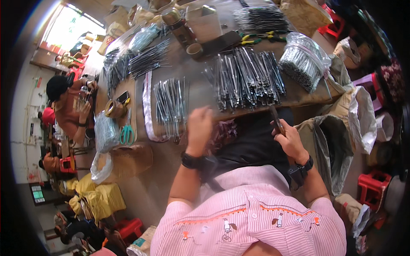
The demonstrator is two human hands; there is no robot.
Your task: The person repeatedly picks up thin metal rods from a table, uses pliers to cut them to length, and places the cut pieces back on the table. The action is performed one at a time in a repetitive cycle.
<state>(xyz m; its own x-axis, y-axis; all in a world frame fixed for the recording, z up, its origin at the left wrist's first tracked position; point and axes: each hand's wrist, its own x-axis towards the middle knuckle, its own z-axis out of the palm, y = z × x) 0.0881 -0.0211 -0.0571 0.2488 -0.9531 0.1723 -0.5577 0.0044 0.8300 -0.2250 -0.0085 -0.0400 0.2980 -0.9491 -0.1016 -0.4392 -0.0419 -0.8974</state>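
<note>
My left hand (200,126) is smeared by motion over the table's near edge, between two groups of thin metal rods. What its fingers hold, if anything, does not show. To its left lies a small row of slim rods (170,106). Beyond and to its right is a larger, dense pile of dark, shiny metal rods (247,79). My right hand (290,138) is closed around a narrow dark hand tool (276,119) with a brownish handle, its tip pointing up toward the table edge. The tool's exact kind is hard to make out.
A bagged bundle of rods (301,59) lies at the right, pliers (260,39) farther back. Scissors (127,132), a tape roll (114,109) and a phone (122,97) are at the left. Open sacks (333,145) stand right of my legs. A co-worker (70,104) sits at the left.
</note>
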